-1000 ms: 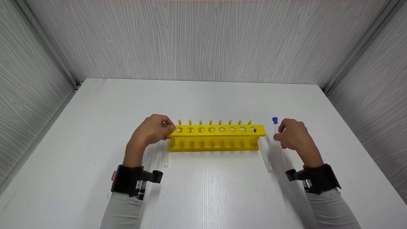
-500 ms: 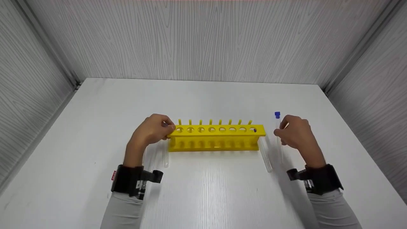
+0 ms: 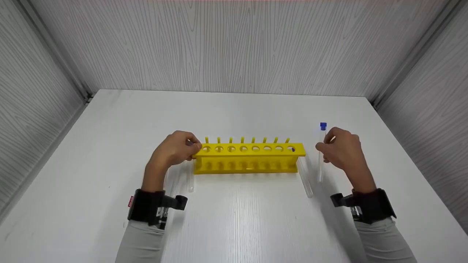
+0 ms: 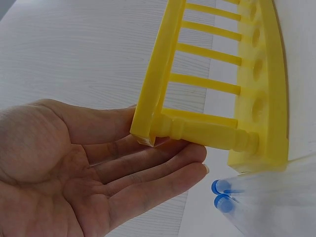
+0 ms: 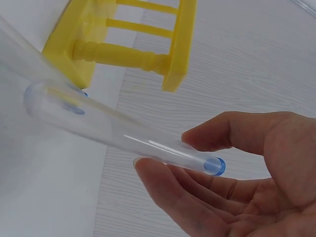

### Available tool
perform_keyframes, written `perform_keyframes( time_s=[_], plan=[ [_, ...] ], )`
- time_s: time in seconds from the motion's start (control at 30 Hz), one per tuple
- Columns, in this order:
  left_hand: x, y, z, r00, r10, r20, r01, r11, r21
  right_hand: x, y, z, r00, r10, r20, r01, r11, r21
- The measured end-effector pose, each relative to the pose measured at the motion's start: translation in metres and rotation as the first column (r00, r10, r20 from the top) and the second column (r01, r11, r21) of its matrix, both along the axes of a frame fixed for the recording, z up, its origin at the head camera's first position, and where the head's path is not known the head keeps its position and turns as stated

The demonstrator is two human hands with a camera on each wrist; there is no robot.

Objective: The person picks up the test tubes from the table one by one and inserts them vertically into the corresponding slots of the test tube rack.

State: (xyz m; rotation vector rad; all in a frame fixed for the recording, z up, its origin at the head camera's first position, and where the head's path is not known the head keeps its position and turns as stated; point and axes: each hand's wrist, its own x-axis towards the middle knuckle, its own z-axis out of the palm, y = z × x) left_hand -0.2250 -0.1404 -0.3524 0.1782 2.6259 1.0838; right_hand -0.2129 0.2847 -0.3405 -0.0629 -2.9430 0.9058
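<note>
A yellow test tube rack (image 3: 245,155) stands upright on the white table. My left hand (image 3: 179,148) holds its left end by the top bar, thumb and fingers on either side, as the left wrist view shows on the rack (image 4: 150,74). To the right of the rack, my right hand (image 3: 342,149) pinches a clear test tube (image 3: 320,170) between thumb and fingers. That tube hangs nearly upright, its blue cap (image 3: 323,125) uppermost. In the right wrist view, the tube's rounded bottom (image 5: 37,101) points toward the camera.
Another clear tube (image 3: 305,179) lies on the table by the rack's right end. At the left end lie two blue-capped tubes, a nearer one (image 3: 191,180) and one partly hidden by the left arm; their caps (image 4: 223,202) show in the left wrist view. Grey panels (image 3: 234,47) surround the table.
My right hand has lifted its tube and moved slightly up and to the right. The tube has turned from tilted to nearly upright. My left hand and the rack have stayed put.
</note>
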Motion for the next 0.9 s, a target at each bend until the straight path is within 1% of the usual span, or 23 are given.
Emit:
perform_keyframes(
  time_s=[0.17,0.47,0.77,0.9],
  plan=[
    [0.0002,-0.0001,-0.0003,1.000,0.002,0.000,-0.002,1.000,0.007,0.0005,-0.0005,0.0007,0.999,0.000,-0.034,-0.001,1.000,-0.013],
    [0.0001,-0.0003,-0.0004,1.000,0.000,-0.004,0.000,1.000,0.005,0.0012,-0.0022,0.0027,0.996,-0.039,-0.083,0.034,0.998,-0.055],
    [0.0002,-0.0016,0.0012,1.000,-0.001,0.018,0.001,1.000,0.011,0.0036,-0.0071,0.0063,0.985,-0.067,-0.160,0.057,0.996,-0.068],
    [-0.0003,-0.0013,0.0007,1.000,0.000,0.015,0.000,1.000,0.003,0.0043,-0.0087,0.0070,0.981,-0.075,-0.179,0.063,0.995,-0.072]
  ],
)
